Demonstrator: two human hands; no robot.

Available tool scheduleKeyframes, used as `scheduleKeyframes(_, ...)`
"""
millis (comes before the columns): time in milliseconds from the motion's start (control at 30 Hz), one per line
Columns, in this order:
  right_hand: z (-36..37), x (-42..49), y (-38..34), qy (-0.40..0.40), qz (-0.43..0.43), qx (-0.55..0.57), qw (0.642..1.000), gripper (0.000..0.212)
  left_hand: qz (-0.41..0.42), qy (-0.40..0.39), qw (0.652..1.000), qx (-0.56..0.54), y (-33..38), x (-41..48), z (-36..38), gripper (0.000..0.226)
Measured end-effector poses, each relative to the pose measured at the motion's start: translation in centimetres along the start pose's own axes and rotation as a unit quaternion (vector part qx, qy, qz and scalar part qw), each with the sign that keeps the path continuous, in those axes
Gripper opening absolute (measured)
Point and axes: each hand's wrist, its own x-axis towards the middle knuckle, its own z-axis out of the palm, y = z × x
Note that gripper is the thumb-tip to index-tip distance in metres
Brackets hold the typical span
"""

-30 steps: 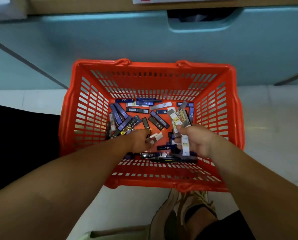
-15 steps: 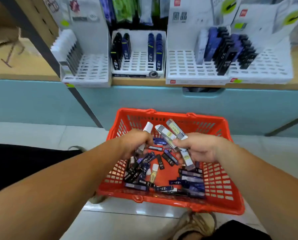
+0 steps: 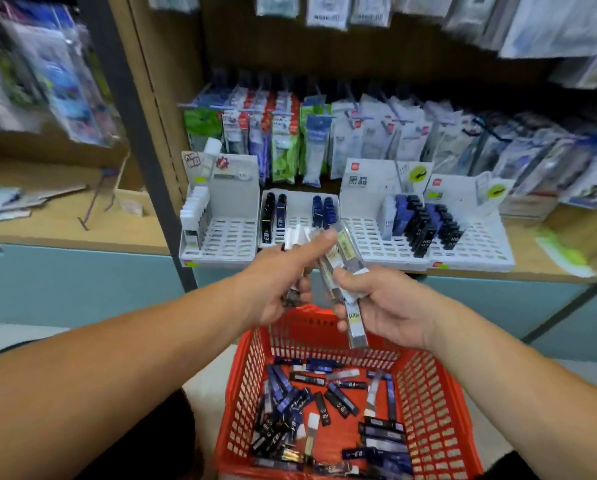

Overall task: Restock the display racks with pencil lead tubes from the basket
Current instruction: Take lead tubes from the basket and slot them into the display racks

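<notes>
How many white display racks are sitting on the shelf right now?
4, in a row on the shelf: leftmost rack, second rack, third rack, rightmost rack. The left hand partly hides the second.

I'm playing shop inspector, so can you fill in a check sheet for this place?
Surface: light wooden shelf carrying white slotted plastic racks, partly filled.
Job's things: red plastic mesh basket holding many loose dark lead tubes.
Clutter: blurred papers on the shelf's left part.
Grippers: left hand grips white-capped tubes; right hand grips clear yellow-labelled tubes.
Cables: nothing seen.
Surroundings: packaged stationery hanging behind the racks; teal cabinet front below.
</notes>
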Motion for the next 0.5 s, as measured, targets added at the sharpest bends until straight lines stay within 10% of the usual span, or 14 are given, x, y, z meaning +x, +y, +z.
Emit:
scheduleKeyframes(200,2.0,1.1,-1.1,-0.018,-0.018,-0.006,1.000,0.050,0.035,-0.014,0.999,0.003,2.2,0.4,-0.9,0.016)
scheduleKeyframes(500,1.7,5.6,-1.5,-0.047,-0.034,0.078,0.995,0.021,0.054,0.022,0.993,-0.104,4.9,3.3,-3.5,0.054)
